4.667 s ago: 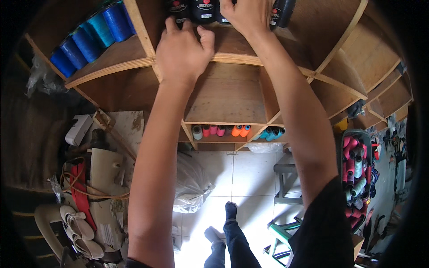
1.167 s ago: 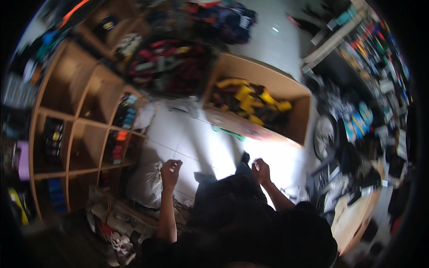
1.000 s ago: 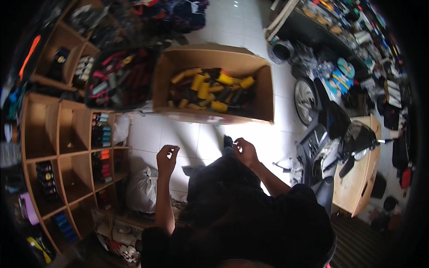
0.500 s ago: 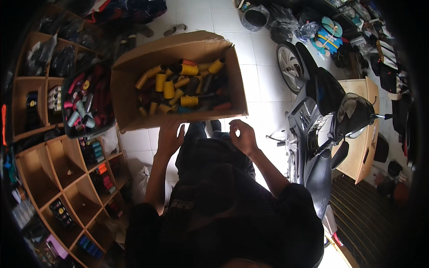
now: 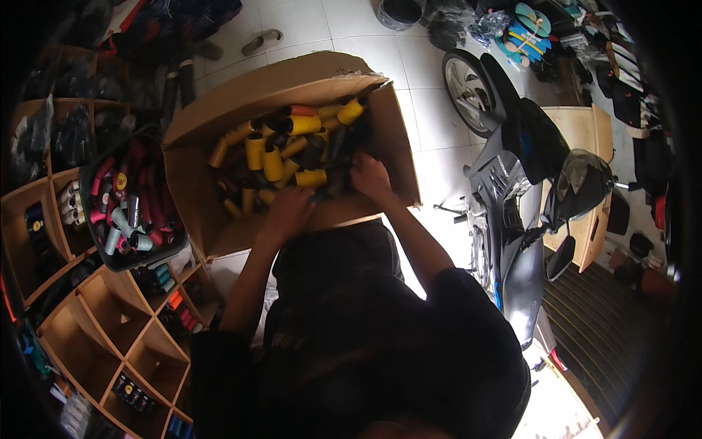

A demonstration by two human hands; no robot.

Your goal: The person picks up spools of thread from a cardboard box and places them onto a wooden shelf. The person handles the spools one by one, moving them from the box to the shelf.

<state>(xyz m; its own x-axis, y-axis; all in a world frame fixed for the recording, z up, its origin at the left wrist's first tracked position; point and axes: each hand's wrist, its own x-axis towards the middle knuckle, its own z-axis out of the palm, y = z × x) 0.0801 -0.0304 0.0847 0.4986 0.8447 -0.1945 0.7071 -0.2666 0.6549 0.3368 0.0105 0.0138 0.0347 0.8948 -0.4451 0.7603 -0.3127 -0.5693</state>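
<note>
A large cardboard box stands in front of me, its floor covered with spools of thread. Most of them are yellow, like the spool near the middle; others are dark or orange. My left hand reaches over the box's near edge, beside a yellow spool lying on its side. Its fingertips are lost in shadow among the spools. Further right and deeper in the box is my right hand, its fingers curled down into dark spools. What they hold, if anything, is hidden.
Left of the box, a dark bin holds pink, red and pale grey spools. Wooden cubbyhole shelves line the left side, some with spools inside. A motor scooter stands at the right, by a wooden desk.
Both hands have moved forward from outside the box's near side into it, the right one deeper. The view has shifted, so the box and bin appear slightly nearer.
</note>
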